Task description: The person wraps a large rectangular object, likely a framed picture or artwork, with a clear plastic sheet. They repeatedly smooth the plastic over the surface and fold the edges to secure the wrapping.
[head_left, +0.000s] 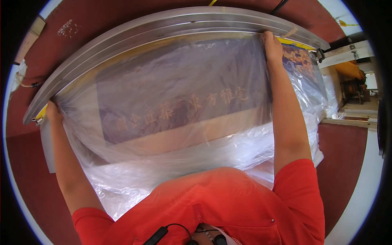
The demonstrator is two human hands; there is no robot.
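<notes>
A clear plastic sheet (220, 151) stretches between my two hands and falls in shiny folds toward my body. Through it shows a dark rectangular panel (179, 73) with a row of gold characters, set on a lighter tan border. My left hand (53, 112) is closed on the sheet's far left corner, beside the end of a long silver metal rail (192, 22). Farther right, my right hand (273, 48) grips the sheet's far edge close against the same rail. The fingertips of both hands are partly hidden.
A yellow strip (296, 42) runs along the rail's near side, ending at a small dark clamp-like fitting (320, 54). A patterned blue and orange picture (298, 59) lies under plastic at right. Wooden framing (351, 116) stands beyond it. The floor (341, 151) is dark red.
</notes>
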